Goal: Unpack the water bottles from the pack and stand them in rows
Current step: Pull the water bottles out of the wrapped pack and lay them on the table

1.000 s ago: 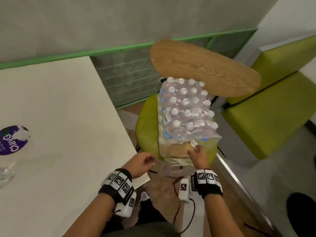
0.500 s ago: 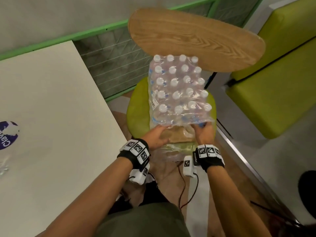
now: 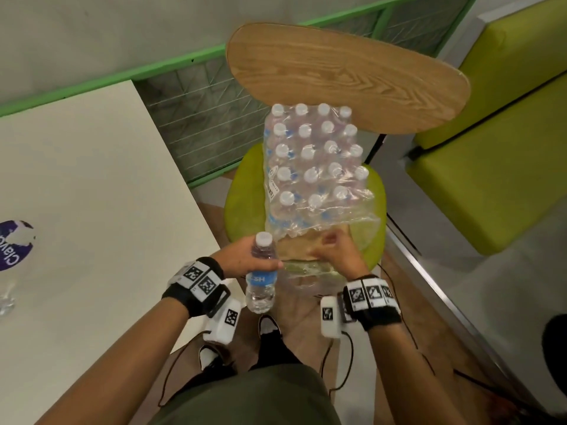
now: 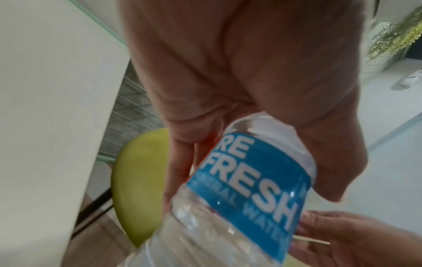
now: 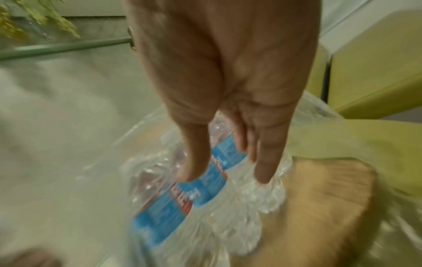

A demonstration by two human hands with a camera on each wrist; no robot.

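Our table (image 3: 92,191) lies left; the pack (image 3: 316,167) sits on the green chair (image 3: 242,191). Our left hand (image 3: 245,259) grips a bottle (image 3: 260,280) off the pack's near end. Our right hand (image 3: 334,250) reaches inside the wrap, fingers (image 5: 265,162) straight.

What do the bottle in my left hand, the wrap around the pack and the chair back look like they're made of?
Bottle: clear thin plastic, by its see-through ribbed body, with a glossy blue label and a white, likely plastic cap. Wrap: thin transparent plastic film, crinkled and shiny where torn open. Chair back: wood or wood-look veneer, judging by the matte grain pattern; which one cannot be told.
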